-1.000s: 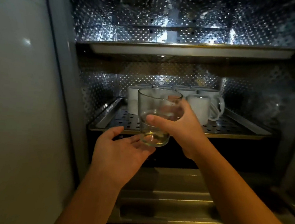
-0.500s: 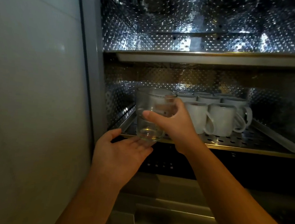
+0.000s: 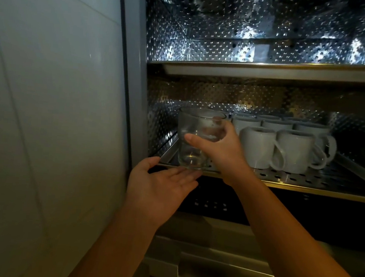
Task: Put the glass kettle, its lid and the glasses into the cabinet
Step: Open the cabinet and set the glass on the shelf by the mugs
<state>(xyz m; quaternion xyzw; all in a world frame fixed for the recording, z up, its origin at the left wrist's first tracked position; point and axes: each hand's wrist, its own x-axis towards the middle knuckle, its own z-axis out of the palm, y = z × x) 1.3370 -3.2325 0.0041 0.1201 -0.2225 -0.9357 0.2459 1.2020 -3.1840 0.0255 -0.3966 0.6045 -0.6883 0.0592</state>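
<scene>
Reference: the white mugs [image 3: 286, 149] on the perforated tray [image 3: 294, 181]. Left of the mugs, the tray's front corner is taken by the glass [image 3: 195, 144], gripped by the right hand [image 3: 220, 151]; the cabinet side wall [image 3: 160, 105] closes that side. In front of the mugs, a bare strip of tray runs to the front edge. Right of them, bare tray reaches the raised rim. Above them, open space extends to the upper shelf [image 3: 271, 74]. The left hand [image 3: 161, 187] lies palm-up below the tray edge, left of the mugs

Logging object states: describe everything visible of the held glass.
The glass is a clear, handleless tumbler with a thick base, held upright. The right hand grips its side. Its base is at the front left corner of the perforated metal tray, left of the white mugs; whether it rests there is unclear. The open left hand hovers just below.
</scene>
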